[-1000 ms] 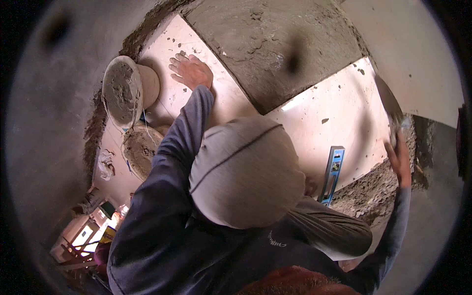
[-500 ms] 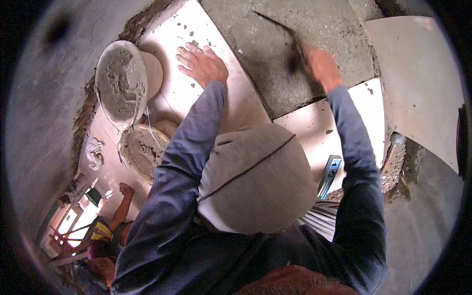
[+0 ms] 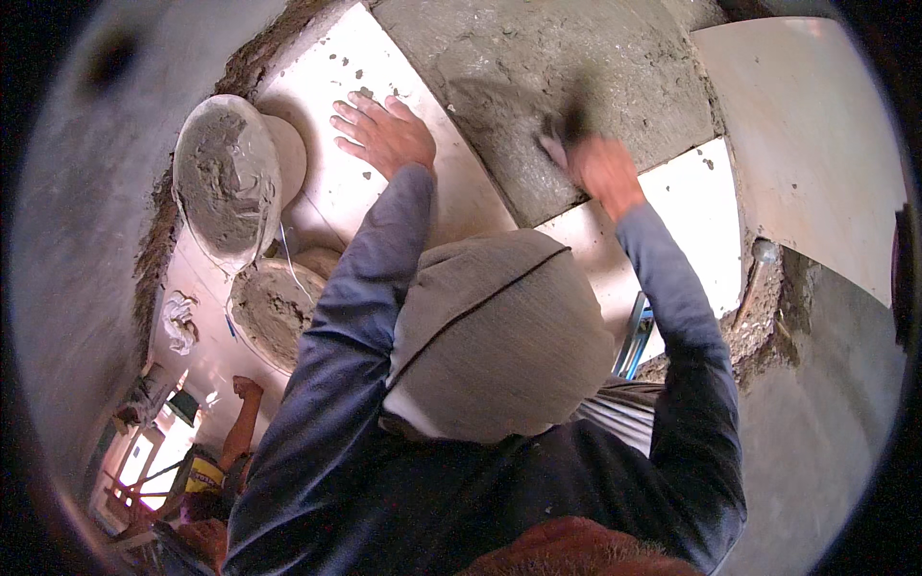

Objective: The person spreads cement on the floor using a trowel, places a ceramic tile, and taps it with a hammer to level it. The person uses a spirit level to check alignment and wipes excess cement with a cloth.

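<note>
My left hand [image 3: 389, 134] lies flat on a pale tile [image 3: 341, 72], fingers spread, holding nothing. Small dark crumbs of mortar dot the tile around its fingertips. In my right hand [image 3: 605, 173] is a trowel [image 3: 555, 146], its outline smeared by motion. That hand is over a bed of wet grey mortar [image 3: 653, 77], near the bed's near corner. Whether the blade touches the mortar is hard to tell. A second pale tile [image 3: 687, 197] borders the mortar beneath my right forearm.
Two mortar buckets, one larger [image 3: 226, 182] and one lower [image 3: 274, 307], stand left of my left arm. A blue spirit level [image 3: 634, 336] lies by my right forearm. At left are a crumpled white cloth [image 3: 180, 322] and another person's arm [image 3: 242, 422]. A large pale sheet [image 3: 807, 134] is at right.
My right hand has come nearer and slightly left with the trowel, whose long dark edge showed farther out before. My left hand stays flat on the tile; the view has shifted slightly.
</note>
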Available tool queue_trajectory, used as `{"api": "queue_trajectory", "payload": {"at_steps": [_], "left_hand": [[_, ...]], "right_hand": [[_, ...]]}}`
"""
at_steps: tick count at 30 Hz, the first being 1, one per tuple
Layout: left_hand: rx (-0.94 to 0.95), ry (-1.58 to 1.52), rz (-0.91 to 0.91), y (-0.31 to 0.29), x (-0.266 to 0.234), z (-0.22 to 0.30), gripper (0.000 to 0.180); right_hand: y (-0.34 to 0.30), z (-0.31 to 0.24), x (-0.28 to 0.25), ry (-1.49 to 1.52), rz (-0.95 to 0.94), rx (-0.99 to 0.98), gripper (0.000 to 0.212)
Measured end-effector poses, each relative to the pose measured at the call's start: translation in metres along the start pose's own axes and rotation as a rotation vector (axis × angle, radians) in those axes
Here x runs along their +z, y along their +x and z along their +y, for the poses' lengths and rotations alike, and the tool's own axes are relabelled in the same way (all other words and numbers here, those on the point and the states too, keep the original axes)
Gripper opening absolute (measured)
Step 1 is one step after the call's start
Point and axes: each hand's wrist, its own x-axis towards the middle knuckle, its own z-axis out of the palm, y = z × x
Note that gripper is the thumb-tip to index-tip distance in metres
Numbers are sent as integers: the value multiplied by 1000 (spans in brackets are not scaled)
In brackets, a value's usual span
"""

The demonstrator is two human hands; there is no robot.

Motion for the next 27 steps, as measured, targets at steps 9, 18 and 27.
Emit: {"api": "queue_trajectory", "payload": {"at_steps": [9,18,27], "left_hand": [[-6,-23,39,1,7,-4,64],[-43,-30,-82,2,-1,0,67],[-11,200,30,1,16,-3,66]], "right_hand": [[59,50,6,257,323,-214,59],[46,-48,10,274,231,132,41],[-56,-38,32,342,215,185,36]]}}
